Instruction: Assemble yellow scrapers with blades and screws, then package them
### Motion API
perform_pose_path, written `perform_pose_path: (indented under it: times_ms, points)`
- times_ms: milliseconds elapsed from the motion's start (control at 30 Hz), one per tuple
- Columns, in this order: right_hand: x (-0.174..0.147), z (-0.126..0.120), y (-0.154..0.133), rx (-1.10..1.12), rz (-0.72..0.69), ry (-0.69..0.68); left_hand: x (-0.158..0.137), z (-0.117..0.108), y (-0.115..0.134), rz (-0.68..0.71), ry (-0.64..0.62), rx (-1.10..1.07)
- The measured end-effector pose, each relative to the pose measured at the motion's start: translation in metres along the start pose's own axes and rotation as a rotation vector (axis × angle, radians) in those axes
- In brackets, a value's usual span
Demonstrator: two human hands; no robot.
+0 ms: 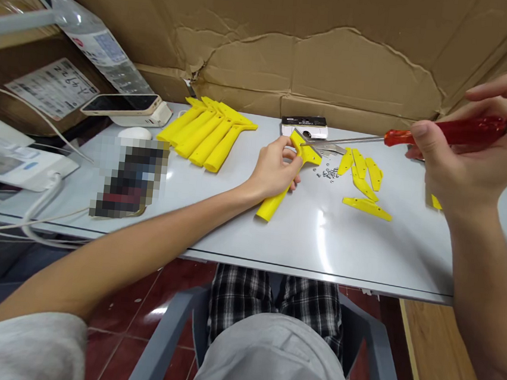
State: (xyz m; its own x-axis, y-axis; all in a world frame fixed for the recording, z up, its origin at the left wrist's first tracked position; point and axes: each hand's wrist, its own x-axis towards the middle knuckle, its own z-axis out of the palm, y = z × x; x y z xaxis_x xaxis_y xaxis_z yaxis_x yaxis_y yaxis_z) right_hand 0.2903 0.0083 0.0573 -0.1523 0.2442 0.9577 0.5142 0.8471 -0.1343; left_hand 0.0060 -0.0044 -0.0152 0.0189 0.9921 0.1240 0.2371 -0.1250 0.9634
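My left hand (pixel 278 167) is closed around a yellow scraper handle (pixel 271 207), whose wide head (pixel 307 150) points away from me on the white table. In my right hand (pixel 456 138) is a screwdriver with a red see-through grip (pixel 469 132). Its metal shaft reaches left, and the tip meets the scraper head, where a thin blade edge shows. Just right of the head lies a small heap of screws (pixel 329 173). Beyond them are several loose yellow clamp plates (pixel 366 208). A row of similar yellow scrapers (pixel 216 133) rests to the left.
A small black and white box (pixel 304 127) stands at the back against a cardboard sheet (pixel 319 65). On the left are a phone on a stand (pixel 120 104), a water bottle (pixel 99 50), a blurred-out object (pixel 131 181), and a power strip with cables (pixel 24 153).
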Motion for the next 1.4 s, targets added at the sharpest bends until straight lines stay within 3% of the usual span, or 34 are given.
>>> perform_pose_path:
  times_ms: [167,367,600,700,833,933,1067,1133,1233,1400]
  points:
    - [-0.001,-0.001,0.008,-0.058,0.010,0.010,0.000,0.000,0.001,0.004,0.000,0.006]
    - [0.003,-0.001,-0.007,0.075,0.001,-0.087,0.001,0.000,0.000,0.007,0.024,-0.004]
    - [0.006,-0.002,-0.034,0.051,0.193,-0.117,0.003,0.000,-0.004,0.017,0.042,-0.013]
    - [0.007,0.003,-0.036,0.059,0.223,-0.040,0.002,0.000,0.000,0.006,0.044,-0.027]
    - [0.009,0.009,-0.020,0.129,0.264,0.118,0.003,-0.004,0.012,-0.048,0.025,-0.142]
    - [0.003,0.012,0.004,0.175,0.414,0.199,0.006,-0.007,0.020,-0.116,-0.028,-0.268]
    - [-0.017,0.019,0.036,0.276,0.776,0.043,0.006,-0.008,0.022,-0.199,-0.173,-0.422]
    - [-0.026,0.022,0.048,0.329,0.893,-0.017,0.004,-0.008,0.022,-0.220,-0.225,-0.468]
    - [-0.036,0.024,0.059,0.361,0.985,-0.032,0.003,-0.008,0.022,-0.227,-0.244,-0.497]
    - [-0.048,0.023,0.072,0.308,0.991,-0.110,0.004,-0.011,0.022,-0.252,-0.259,-0.580]
